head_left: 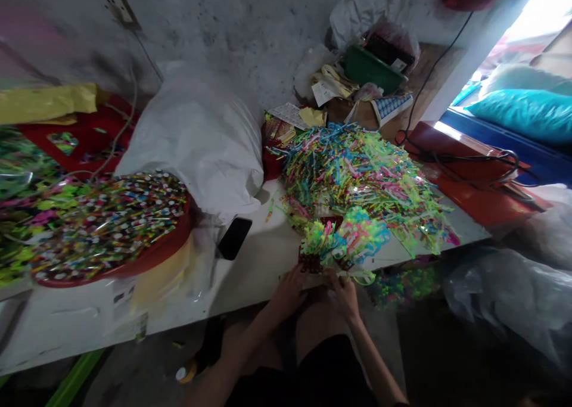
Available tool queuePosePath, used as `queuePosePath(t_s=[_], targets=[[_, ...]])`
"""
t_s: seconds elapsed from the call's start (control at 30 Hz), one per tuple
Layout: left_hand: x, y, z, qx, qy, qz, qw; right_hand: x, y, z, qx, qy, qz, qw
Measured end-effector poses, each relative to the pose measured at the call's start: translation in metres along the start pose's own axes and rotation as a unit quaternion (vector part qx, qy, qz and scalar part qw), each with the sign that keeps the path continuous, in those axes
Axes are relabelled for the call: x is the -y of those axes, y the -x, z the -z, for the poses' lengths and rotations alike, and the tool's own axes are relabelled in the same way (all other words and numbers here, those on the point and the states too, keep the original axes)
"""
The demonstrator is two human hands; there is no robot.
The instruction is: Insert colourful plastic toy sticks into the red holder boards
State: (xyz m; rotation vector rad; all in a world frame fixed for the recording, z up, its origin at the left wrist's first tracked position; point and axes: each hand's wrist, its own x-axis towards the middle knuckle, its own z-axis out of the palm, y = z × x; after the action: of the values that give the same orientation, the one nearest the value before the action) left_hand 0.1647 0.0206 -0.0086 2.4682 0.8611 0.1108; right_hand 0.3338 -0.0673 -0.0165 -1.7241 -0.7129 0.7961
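Note:
At the table's front edge, my left hand point(289, 289) has its fingers closed on the left side of a small dark red rack point(310, 263). My right hand point(343, 292) is closed at the rack's right side, beside a pale green plastic piece point(361, 276); what its fingers pinch is too small to make out. Bright green, pink and blue plastic pieces point(364, 234) lie in a bunch just beyond both hands. Behind them rises a large heap of thin multicoloured plastic sticks point(357, 171).
A black phone point(235, 238) lies left of my hands. Farther left stands a red tub point(154, 258) full of small colourful parts, with a white sack point(201, 139) behind it. Cables cross a red box point(469, 162) at the right. Clear plastic bags point(504, 294) hang low right.

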Motion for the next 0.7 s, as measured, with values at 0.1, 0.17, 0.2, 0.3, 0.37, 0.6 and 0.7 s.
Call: queuePosePath(t_s=[0.1, 0.17, 0.2, 0.3, 0.37, 0.6, 0.7], targets=[[-0.001, -0.001, -0.026, 0.015, -0.022, 0.009, 1.0, 0.002, 0.0, -0.005, -0.004, -0.008, 0.0, 1.0], [-0.002, -0.001, -0.033, 0.014, -0.028, 0.013, 0.999, 0.004, 0.001, -0.006, -0.007, 0.0, -0.007, 1.0], [-0.002, 0.0, -0.034, 0.011, -0.032, 0.014, 0.999, 0.006, 0.001, -0.006, -0.012, 0.014, -0.008, 1.0], [0.0, 0.001, -0.031, 0.006, -0.036, 0.004, 0.999, 0.01, 0.0, -0.003, -0.033, 0.097, 0.009, 0.995], [0.0, 0.003, -0.028, 0.008, -0.032, -0.002, 0.999, 0.012, -0.002, 0.0, -0.033, 0.158, 0.024, 0.987], [-0.007, 0.011, -0.024, 0.018, -0.006, -0.009, 1.0, 0.027, -0.006, -0.007, -0.001, 0.288, 0.052, 0.956], [-0.009, 0.01, -0.019, 0.034, -0.011, -0.008, 0.999, 0.033, -0.008, -0.013, 0.017, 0.323, 0.045, 0.945]])
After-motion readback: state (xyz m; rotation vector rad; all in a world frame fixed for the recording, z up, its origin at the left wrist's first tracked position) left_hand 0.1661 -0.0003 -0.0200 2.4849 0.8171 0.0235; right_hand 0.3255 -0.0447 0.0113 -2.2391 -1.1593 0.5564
